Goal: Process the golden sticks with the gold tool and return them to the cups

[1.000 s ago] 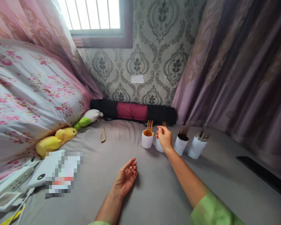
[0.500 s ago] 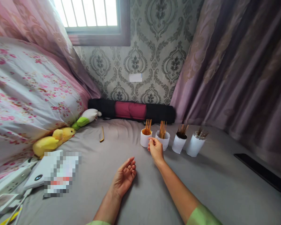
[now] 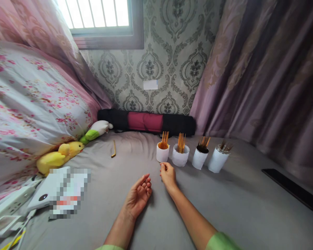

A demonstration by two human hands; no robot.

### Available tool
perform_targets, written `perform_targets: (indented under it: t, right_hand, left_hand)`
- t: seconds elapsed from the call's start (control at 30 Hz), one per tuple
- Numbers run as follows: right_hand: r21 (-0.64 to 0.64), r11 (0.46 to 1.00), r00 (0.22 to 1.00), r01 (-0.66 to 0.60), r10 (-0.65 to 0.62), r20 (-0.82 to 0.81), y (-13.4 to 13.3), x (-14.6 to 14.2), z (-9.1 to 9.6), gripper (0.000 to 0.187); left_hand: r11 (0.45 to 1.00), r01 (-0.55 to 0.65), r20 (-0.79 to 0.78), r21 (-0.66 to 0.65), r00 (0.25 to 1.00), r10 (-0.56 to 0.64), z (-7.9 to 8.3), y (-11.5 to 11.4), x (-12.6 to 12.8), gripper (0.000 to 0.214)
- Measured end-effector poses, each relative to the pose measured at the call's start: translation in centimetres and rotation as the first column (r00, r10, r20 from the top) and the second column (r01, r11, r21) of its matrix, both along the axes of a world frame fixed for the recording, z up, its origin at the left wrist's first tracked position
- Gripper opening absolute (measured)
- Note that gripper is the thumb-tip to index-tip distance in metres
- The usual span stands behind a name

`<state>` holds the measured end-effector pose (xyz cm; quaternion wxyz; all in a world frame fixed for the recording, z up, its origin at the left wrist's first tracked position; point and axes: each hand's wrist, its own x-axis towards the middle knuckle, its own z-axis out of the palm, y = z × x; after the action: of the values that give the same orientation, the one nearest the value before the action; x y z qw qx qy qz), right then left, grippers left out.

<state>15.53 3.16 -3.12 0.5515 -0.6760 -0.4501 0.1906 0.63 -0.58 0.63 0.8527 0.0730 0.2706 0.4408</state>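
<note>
My right hand (image 3: 168, 174) is in a pinch just in front of the leftmost white-wrapped cup (image 3: 162, 155); whatever its fingertips may hold is too small to make out. Thin orange-brown sticks (image 3: 165, 137) stand up out of that cup. Lower and to the left, my left hand (image 3: 141, 191) rests palm up on the grey sheet, its fingers loosely bent and holding nothing. Continuing the row to the right are a wider white cup (image 3: 180, 159), a white-wrapped can (image 3: 199, 159) and a taller white-wrapped jar (image 3: 217, 161), each with thin sticks inside.
A small bent golden stick (image 3: 114, 149) lies on the sheet (image 3: 94, 184). Plush toys (image 3: 52, 162), a white power bank (image 3: 45, 196) and a power strip (image 3: 14, 201) are at left. A black flat object (image 3: 292, 187) lies right; a black-and-red roll (image 3: 146, 122) lies along the wall.
My right hand has drawn back toward me and slightly left, away from the cups, still pinched. My left hand has stayed in place.
</note>
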Motion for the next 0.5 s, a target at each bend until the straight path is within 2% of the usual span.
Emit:
perform_targets:
  t: [0.23, 0.37, 0.5]
  right_hand:
    - [-0.037, 0.999, 0.981, -0.037, 0.044, 0.192, -1.3, -0.8, 0.2, 0.029]
    - [-0.068, 0.996, 0.967, -0.052, 0.067, 0.245, -1.7, -1.2, 0.4, 0.028]
    - [-0.080, 0.995, 0.959, -0.061, 0.081, 0.273, -1.6, -1.1, 0.3, 0.028]
  left_hand:
    - [1.000, -0.003, -0.012, -0.007, 1.000, 0.003, 0.0, 0.1, 0.1, 0.014]
    - [1.000, -0.003, -0.031, 0.001, 1.000, 0.003, -0.2, 0.2, 0.3, 0.014]
    - [0.999, -0.005, -0.084, -0.045, 0.996, 0.001, -0.2, 0.6, 0.5, 0.012]
